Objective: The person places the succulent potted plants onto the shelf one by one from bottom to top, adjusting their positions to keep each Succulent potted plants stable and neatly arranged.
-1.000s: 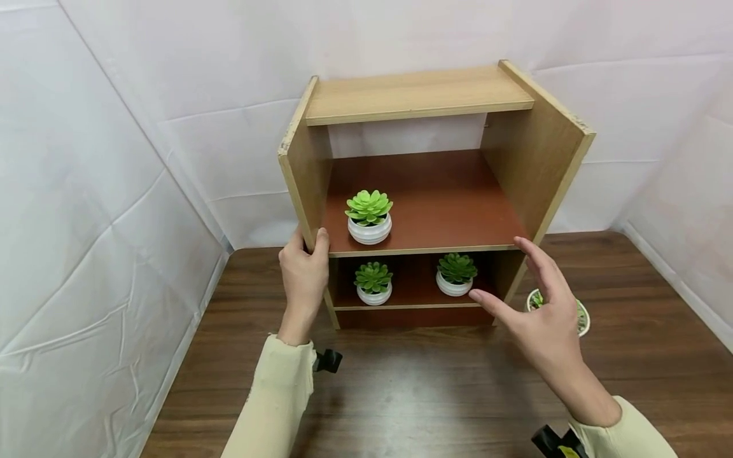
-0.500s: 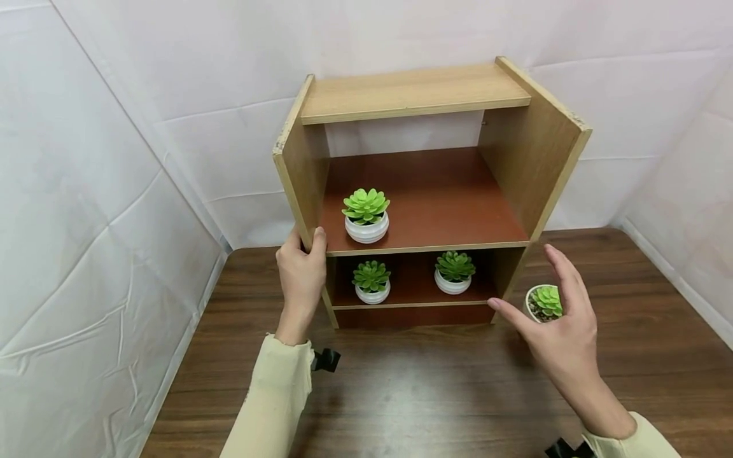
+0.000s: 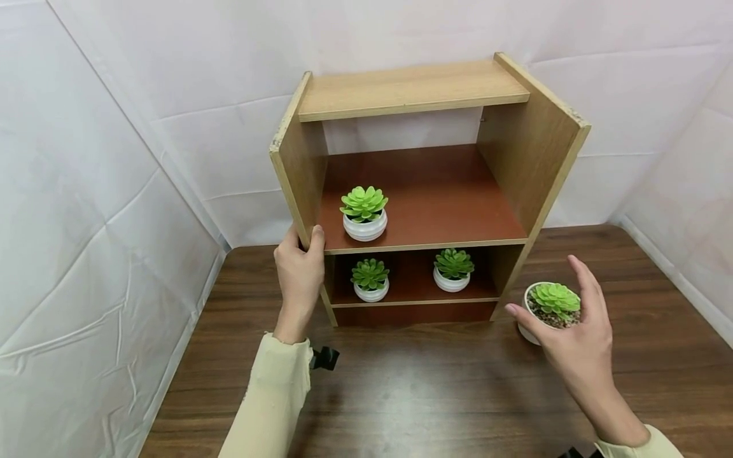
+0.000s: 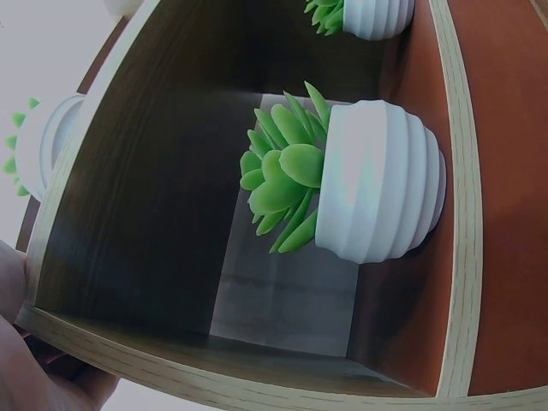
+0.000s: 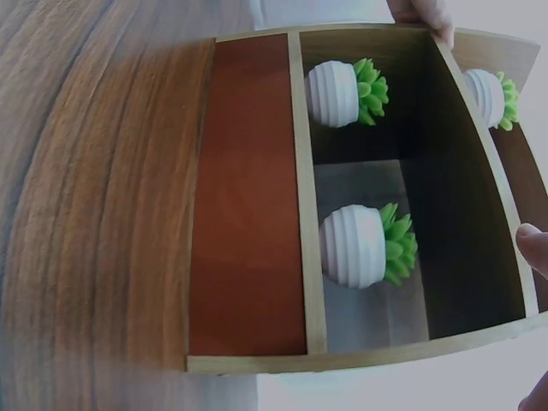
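Note:
My left hand [image 3: 300, 267] grips the left side panel of a small wooden shelf unit [image 3: 426, 244], thumb at its front edge. In the left wrist view, part of that hand [image 4: 43, 377] shows at the panel's corner. My right hand [image 3: 578, 343] is spread in a wide curve over a potted succulent [image 3: 554, 302] on the table, right of the unit; its palm side covers part of the white pot. Nothing is pinched between thumb and fingers. A light green succulent in a white pot [image 3: 365, 226] stands on the upper shelf, at the left.
Two darker green succulents stand on the lower shelf: a left pot [image 3: 371, 293] and a right pot [image 3: 452, 280]. The unit stands on a brown wooden table [image 3: 401, 388] against white sheeting [image 3: 412, 32]. More sheeting hangs at the left and right.
My right hand has moved right and down from the unit's right edge to the potted succulent on the table. My left hand keeps its grip on the panel.

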`<state>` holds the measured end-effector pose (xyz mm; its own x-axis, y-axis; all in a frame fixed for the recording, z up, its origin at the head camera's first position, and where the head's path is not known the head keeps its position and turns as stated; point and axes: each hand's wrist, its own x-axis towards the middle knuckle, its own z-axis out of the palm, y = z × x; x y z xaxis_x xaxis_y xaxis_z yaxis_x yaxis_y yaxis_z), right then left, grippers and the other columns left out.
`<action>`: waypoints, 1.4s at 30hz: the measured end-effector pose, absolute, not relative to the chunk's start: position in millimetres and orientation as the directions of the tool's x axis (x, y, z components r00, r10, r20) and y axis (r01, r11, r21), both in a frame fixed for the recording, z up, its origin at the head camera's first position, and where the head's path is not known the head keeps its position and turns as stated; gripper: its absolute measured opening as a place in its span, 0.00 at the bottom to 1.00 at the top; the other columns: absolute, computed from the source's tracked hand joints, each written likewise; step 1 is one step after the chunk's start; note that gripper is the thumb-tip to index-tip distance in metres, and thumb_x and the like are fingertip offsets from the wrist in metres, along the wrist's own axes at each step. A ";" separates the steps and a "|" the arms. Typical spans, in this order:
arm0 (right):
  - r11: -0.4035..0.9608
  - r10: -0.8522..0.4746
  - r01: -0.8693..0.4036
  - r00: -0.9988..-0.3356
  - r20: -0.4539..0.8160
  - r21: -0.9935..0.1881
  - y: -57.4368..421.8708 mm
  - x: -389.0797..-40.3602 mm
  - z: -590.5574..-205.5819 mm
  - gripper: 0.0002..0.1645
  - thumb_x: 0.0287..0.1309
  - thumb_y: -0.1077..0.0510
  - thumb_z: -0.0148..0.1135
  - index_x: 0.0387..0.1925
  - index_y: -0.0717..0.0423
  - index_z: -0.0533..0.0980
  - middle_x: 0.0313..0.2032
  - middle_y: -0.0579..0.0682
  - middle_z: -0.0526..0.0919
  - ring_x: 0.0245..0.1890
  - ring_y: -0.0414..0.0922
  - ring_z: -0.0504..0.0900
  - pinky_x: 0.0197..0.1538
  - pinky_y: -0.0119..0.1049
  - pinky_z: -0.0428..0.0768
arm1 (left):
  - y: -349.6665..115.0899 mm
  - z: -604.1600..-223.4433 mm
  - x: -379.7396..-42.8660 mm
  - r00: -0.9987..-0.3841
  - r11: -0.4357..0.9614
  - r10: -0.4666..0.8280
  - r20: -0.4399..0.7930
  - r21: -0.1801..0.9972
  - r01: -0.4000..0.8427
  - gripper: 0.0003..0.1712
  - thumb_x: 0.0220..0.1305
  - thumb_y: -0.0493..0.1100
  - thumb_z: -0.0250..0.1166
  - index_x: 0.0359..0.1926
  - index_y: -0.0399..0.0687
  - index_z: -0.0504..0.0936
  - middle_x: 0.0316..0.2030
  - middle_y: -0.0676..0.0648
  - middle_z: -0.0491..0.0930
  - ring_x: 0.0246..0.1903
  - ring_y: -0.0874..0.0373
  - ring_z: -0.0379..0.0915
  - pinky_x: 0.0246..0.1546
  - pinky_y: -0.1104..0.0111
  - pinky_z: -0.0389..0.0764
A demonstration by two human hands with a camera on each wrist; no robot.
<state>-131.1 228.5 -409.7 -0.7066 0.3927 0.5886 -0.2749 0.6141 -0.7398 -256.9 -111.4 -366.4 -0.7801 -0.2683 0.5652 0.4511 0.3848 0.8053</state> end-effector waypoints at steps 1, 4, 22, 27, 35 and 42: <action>0.610 0.401 -0.261 -0.712 0.576 -0.748 230.2 -130.9 -411.0 0.66 0.26 0.68 0.85 0.71 0.40 0.64 0.68 0.45 0.67 0.67 0.42 0.62 0.66 0.34 0.56 | -111.4 -366.3 -256.9 -0.781 0.383 -0.268 0.564 0.806 0.451 0.12 0.68 0.40 0.60 0.27 0.43 0.74 0.11 0.48 0.62 0.10 0.60 0.55 0.12 0.68 0.56; 0.602 0.417 -0.222 -0.731 0.539 -0.767 235.5 -130.4 -415.0 0.68 0.27 0.67 0.85 0.72 0.38 0.62 0.68 0.44 0.66 0.68 0.42 0.61 0.66 0.35 0.54 | -111.3 -366.4 -257.0 -0.780 0.381 -0.270 0.564 0.807 0.451 0.12 0.68 0.40 0.60 0.26 0.43 0.74 0.11 0.49 0.61 0.10 0.60 0.55 0.12 0.68 0.56; 0.556 0.501 -0.039 -0.781 0.372 -0.830 264.0 -129.3 -440.7 0.69 0.34 0.60 0.85 0.75 0.36 0.54 0.72 0.42 0.56 0.71 0.40 0.53 0.69 0.44 0.51 | -111.4 -367.5 -258.2 -0.784 0.373 -0.285 0.552 0.817 0.439 0.13 0.68 0.41 0.60 0.26 0.44 0.72 0.11 0.49 0.61 0.11 0.57 0.55 0.12 0.68 0.56; 0.541 0.510 0.017 -0.802 0.312 -0.841 273.2 -129.6 -449.7 0.70 0.37 0.57 0.83 0.77 0.40 0.50 0.74 0.44 0.51 0.72 0.43 0.49 0.70 0.48 0.48 | -111.1 -367.8 -258.6 -0.786 0.374 -0.285 0.549 0.818 0.436 0.13 0.68 0.41 0.60 0.25 0.44 0.72 0.11 0.49 0.61 0.11 0.58 0.54 0.12 0.68 0.56; 0.530 0.504 0.084 -0.831 0.234 -0.844 284.1 -129.7 -460.7 0.71 0.42 0.51 0.81 0.78 0.44 0.43 0.76 0.50 0.47 0.73 0.51 0.45 0.69 0.55 0.47 | -111.1 -367.5 -258.8 -0.787 0.376 -0.281 0.549 0.817 0.436 0.14 0.68 0.41 0.60 0.24 0.45 0.71 0.11 0.49 0.60 0.11 0.58 0.54 0.12 0.69 0.55; 0.521 0.480 0.109 -0.858 0.185 -0.847 290.1 -131.6 -469.4 0.71 0.45 0.49 0.80 0.78 0.50 0.41 0.75 0.56 0.47 0.72 0.59 0.46 0.67 0.62 0.48 | -111.5 -368.0 -257.4 -0.790 0.369 -0.278 0.546 0.820 0.437 0.14 0.69 0.42 0.59 0.25 0.45 0.71 0.11 0.48 0.59 0.11 0.58 0.53 0.12 0.69 0.55</action>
<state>-131.6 290.1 -469.4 -0.8575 0.4802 0.1846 0.1092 0.5206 -0.8468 -257.4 -111.5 -368.0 -0.7903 -0.2777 0.5462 0.4370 0.3693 0.8201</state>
